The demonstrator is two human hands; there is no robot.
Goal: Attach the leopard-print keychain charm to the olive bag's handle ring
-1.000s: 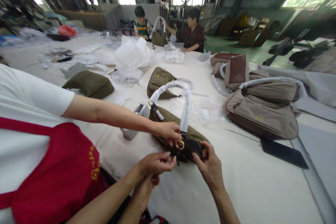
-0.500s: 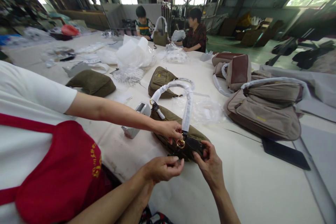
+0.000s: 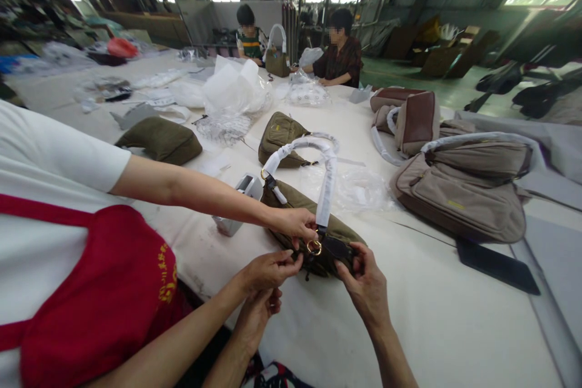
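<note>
An olive bag [image 3: 339,221] with a wrapped white handle [image 3: 326,188], gold rings [image 3: 314,247] and a black tab [image 3: 337,248] lies in front of me. My right hand [image 3: 366,276] grips its near right end, thumb and fingers closed round the edge. Lower left of the bag, my left hand [image 3: 260,314] is curled closed, partly hidden behind a co-worker's hand; nothing shows in it. That co-worker's hand [image 3: 271,268] pinches at the bag's near edge. The same co-worker's other hand [image 3: 297,223] holds the handle base by the rings.
A co-worker in a red apron [image 3: 97,297] leans in from the left. Around lie a grey device [image 3: 230,225], two more olive bags [image 3: 279,140] [image 3: 161,139], taupe bags [image 3: 459,200], a black flat object [image 3: 498,267] and plastic wrap [image 3: 364,188]. Two people sit across the table.
The co-worker's lower hand has moved up and left to the bag's edge, uncovering more of my left hand. My right hand keeps its grip. The view has shifted slightly.
</note>
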